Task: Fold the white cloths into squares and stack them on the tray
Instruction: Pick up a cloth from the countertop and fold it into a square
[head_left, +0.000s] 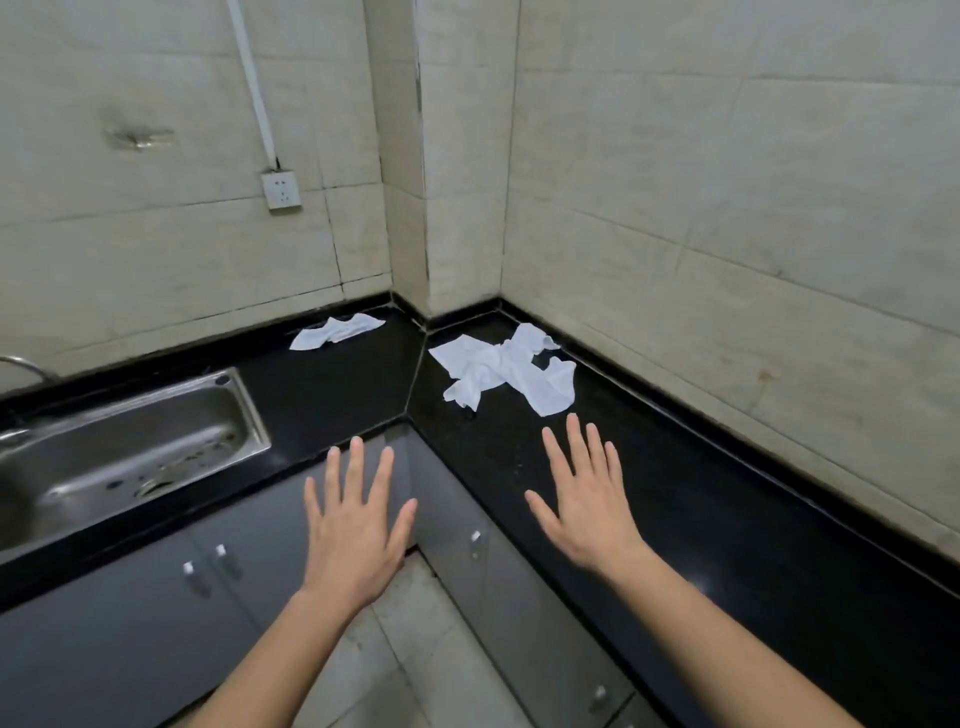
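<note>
Both hands spread flat, empty; crumpled white fabric cloths (498, 370) lie just beyond our right hand (587, 506), farther from our left hand (356, 525).

Away from the sink (130, 441), the black tabletop (332, 395) lies bare up to the corner pillar (452, 208), which juts into it. One crumpled cloth (332, 332) lies beyond the sink against the tiled wall (156, 249); a larger cloth heap (498, 366) lies farther from the sink, past the pillar.
</note>
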